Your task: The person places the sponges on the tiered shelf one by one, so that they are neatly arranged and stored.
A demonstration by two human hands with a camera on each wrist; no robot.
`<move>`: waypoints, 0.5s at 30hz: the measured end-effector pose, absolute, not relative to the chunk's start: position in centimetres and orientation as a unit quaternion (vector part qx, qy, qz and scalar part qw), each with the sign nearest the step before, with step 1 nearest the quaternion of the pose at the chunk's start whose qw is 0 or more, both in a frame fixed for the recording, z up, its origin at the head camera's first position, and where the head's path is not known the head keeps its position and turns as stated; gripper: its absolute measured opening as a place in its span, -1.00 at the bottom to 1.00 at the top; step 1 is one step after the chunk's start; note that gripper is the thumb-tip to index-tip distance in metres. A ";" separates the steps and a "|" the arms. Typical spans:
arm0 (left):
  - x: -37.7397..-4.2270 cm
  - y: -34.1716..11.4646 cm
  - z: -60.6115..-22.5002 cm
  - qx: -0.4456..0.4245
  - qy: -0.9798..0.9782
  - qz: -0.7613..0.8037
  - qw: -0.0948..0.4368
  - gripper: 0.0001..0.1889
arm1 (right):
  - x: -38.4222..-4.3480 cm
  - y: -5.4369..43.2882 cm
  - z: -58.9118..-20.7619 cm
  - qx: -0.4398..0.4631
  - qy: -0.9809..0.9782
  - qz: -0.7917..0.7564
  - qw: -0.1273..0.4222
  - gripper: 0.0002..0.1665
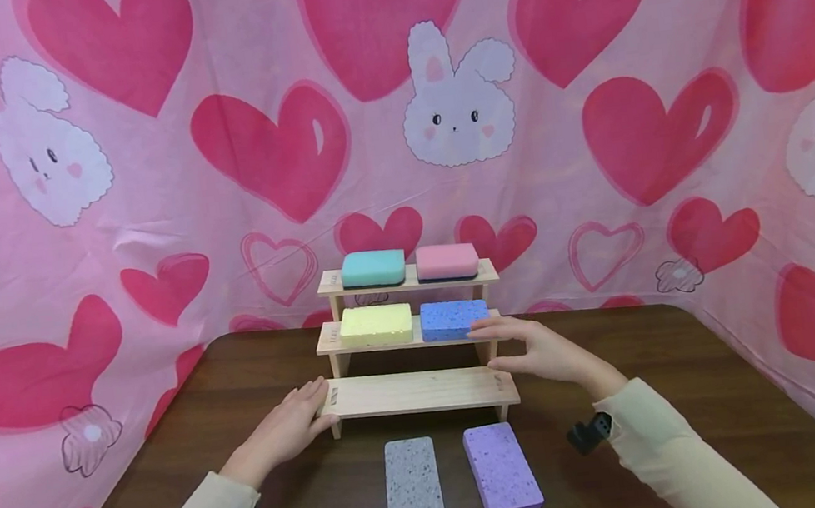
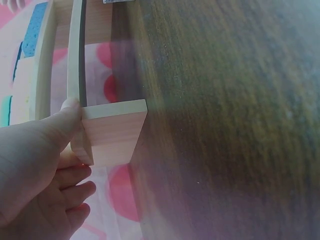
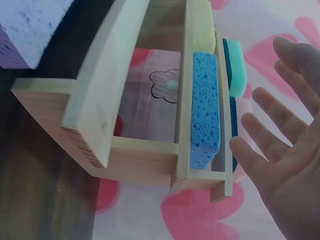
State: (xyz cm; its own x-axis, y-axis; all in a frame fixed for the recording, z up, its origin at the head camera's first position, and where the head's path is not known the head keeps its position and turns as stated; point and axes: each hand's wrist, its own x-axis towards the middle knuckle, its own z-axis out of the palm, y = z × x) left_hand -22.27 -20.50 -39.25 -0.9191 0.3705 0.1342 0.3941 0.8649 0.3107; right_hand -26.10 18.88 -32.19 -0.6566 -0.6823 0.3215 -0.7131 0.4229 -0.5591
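A three-step wooden shelf [image 1: 423,391] stands on the table. My left hand [image 1: 287,423] holds the left end of its lowest step; in the left wrist view the thumb lies on one side of the board [image 2: 76,55] and a finger on the other. My right hand [image 1: 542,349] hovers by the shelf's right side with fingers spread, holding nothing. Nearest to it is a blue sponge [image 1: 451,319], on the middle step beside a yellow sponge [image 1: 376,327]. In the right wrist view a gap shows between the fingers and the blue sponge [image 3: 205,107].
On the top step sit a teal sponge [image 1: 373,269] and a pink sponge [image 1: 447,261], both with dark undersides. A grey sponge [image 1: 413,488] and a purple sponge [image 1: 503,471] lie on the brown table [image 1: 316,507] before the shelf. A pink heart-patterned cloth [image 1: 381,156] hangs behind.
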 end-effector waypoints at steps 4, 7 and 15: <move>-22.2 -20.5 -39.2 -0.200 -0.964 -0.168 0.036 -0.33 | -25.4 18.8 -32.7 0.405 -0.843 0.354 -0.002 -0.47; -22.2 -20.5 -39.1 -0.200 -0.965 -0.169 0.035 -0.33 | -25.0 18.7 -33.2 0.404 -0.841 0.360 -0.015 -0.48; -22.2 -20.4 -39.2 -0.197 -0.965 -0.172 0.033 -0.33 | -24.3 18.7 -34.8 0.430 -0.825 0.363 -0.044 -0.46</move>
